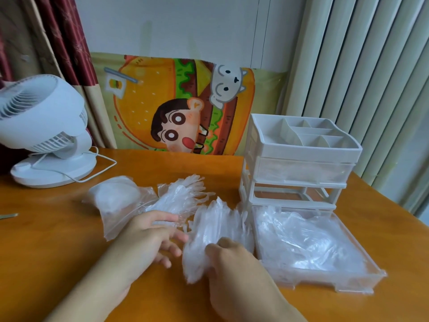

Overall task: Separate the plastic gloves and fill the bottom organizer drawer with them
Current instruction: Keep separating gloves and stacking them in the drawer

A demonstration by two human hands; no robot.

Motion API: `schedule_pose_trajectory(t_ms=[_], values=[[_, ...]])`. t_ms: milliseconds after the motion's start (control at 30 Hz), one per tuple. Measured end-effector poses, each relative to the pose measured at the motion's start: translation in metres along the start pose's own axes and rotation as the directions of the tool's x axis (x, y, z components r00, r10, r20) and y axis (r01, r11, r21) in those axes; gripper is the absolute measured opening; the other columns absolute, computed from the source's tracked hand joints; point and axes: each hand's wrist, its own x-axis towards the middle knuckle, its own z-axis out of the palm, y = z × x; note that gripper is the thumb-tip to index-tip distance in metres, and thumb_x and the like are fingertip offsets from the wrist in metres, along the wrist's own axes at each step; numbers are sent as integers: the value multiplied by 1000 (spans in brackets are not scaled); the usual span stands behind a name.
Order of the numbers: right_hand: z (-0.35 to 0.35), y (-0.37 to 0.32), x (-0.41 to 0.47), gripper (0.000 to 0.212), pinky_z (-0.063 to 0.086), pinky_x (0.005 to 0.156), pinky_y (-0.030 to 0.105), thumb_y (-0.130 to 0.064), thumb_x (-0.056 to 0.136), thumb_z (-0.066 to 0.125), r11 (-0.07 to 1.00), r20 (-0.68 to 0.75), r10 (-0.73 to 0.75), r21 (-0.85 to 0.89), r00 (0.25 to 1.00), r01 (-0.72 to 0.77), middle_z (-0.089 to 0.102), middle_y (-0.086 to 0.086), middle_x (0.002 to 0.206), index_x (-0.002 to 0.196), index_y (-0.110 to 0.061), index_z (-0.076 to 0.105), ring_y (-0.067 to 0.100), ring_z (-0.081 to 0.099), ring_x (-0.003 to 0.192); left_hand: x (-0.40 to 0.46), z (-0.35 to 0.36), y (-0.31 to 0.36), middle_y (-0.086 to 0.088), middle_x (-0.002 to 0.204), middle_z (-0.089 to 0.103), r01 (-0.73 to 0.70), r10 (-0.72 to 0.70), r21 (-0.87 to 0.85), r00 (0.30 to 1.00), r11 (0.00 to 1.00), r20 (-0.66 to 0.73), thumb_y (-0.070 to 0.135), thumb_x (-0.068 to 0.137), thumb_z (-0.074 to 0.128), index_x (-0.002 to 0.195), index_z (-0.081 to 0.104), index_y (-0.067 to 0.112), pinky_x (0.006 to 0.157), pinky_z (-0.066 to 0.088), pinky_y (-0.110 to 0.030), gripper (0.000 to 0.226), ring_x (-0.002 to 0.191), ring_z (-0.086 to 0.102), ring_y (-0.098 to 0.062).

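Orange worktop (58,240) lay under everything, a cartoon burger cloth (176,101) hanging at the far edge. My right hand (232,259) gripped a wad of plastic gloves (209,228), fingers curled round its near end, its length running away from me. The pulled-out bottom drawer (362,283), partly filled, sat just right of it, nearer that hand. My left hand (148,233) rested beside, fingers loosely spread. I saw no readable writing.

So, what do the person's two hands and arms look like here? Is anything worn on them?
Both are bare. The left hand and the right hand show no glove, ring, watch or bracelet that I can see. Both forearms are uncovered down to the bottom edge of the picture, with no sleeve in view. No markings are visible. The picture is a little blurred, so small details could be missed.
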Motion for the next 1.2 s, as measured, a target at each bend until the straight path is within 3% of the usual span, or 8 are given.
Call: schedule_pose_trajectory(t_ms=[167,300,433,567,667,833,1000,1200], values=[[2,5,2,19,37,58,28,-6,94,40,992,-98,83,103,992,-73,53,-1,93,81,-21,43,23,56,86,3,-2,-8,-11,75,77,35,-32,269,999,962,-14,9,102,57,102,68,4,57,62,-44,12,62,73,-31],[4,6,4,20,33,57,34,-22,88,41,979,-236,55,206,970,-5,46,-4,79,72,-24,29,23,52,74,-10,11,0,-25,89,77,228,-207,-66,949,971,238,32,99,67,111,65,-6,76,63,-52,41,83,77,-42],[-3,-2,-5,23,40,63,26,-53,85,48,950,-214,-18,300,977,84,49,-9,85,79,-32,39,13,54,79,-10,21,-6,-18,76,73,223,-151,-269,952,937,265,24,83,78,92,74,-2,69,61,-47,27,73,73,-36],[-13,-6,-10,44,41,70,24,-84,75,46,847,-212,73,528,975,51,56,-13,79,74,-40,48,3,53,78,-5,17,-15,-7,97,81,106,-78,-112,971,988,228,9,84,79,112,70,10,81,60,-43,29,93,78,-26],[-16,-4,-9,41,43,65,16,-78,84,59,724,-173,174,690,969,-7,67,-20,72,75,-38,61,-3,64,70,-4,16,-15,5,117,77,-43,13,127,972,991,233,33,74,87,125,69,35,95,58,-45,54,111,73,-21],[-9,-2,-3,39,54,72,24,-67,79,58,823,-301,205,567,931,2,70,-19,77,78,-29,63,1,66,76,-2,27,-23,0,89,80,-119,102,110,984,987,149,19,94,71,113,66,33,68,59,-29,24,79,78,-18],[-14,-8,-8,60,48,62,22,-82,67,60,869,-281,159,494,946,1,69,-16,81,91,-27,59,3,65,77,5,29,-31,-13,124,71,-28,31,-35,995,999,98,-6,81,66,118,69,20,78,64,-47,46,100,76,-34],[-7,-8,-6,60,60,73,32,-80,70,54,878,-303,225,475,926,-58,75,-12,85,101,-29,65,5,71,80,-3,35,-33,-8,81,76,-180,161,127,977,975,143,10,74,72,102,67,29,70,59,-67,34,75,73,-37]])
